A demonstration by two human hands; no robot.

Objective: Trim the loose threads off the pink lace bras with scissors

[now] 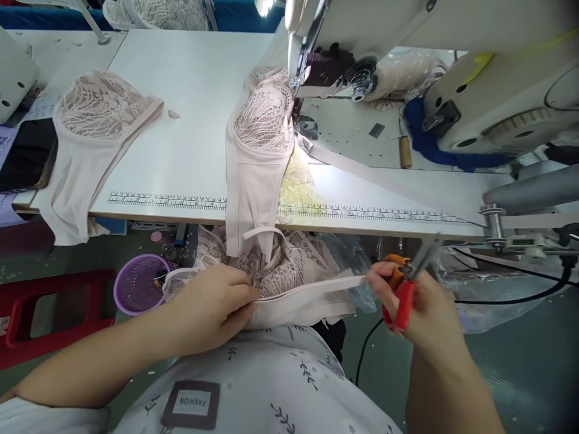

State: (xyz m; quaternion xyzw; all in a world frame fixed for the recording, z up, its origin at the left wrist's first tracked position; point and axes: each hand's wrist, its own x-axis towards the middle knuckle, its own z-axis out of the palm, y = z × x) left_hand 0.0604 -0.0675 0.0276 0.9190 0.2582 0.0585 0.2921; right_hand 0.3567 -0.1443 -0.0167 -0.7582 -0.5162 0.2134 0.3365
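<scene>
My left hand (215, 307) is closed on the edge of a beige lace bra (283, 271) lying over my lap. A long flat band (312, 290) of that bra runs to the right, and the fingertips of my right hand (434, 310) pinch its end. The same right hand grips scissors (402, 304) with red and orange handles, their blurred blades pointing up and away. Beyond the lap, another lace bra piece (262, 129) sits under the sewing machine's needle area and hangs over the table edge, with its lower end close above my left hand.
A sewing machine (371, 36) stands over the white table (181, 150), which has a printed ruler. An elastic strip (371, 175) stretches to a metal roller (495, 226). At left are another bra piece (97, 138), a phone (29, 154), a purple basket (140, 286) and a red stool (58, 283).
</scene>
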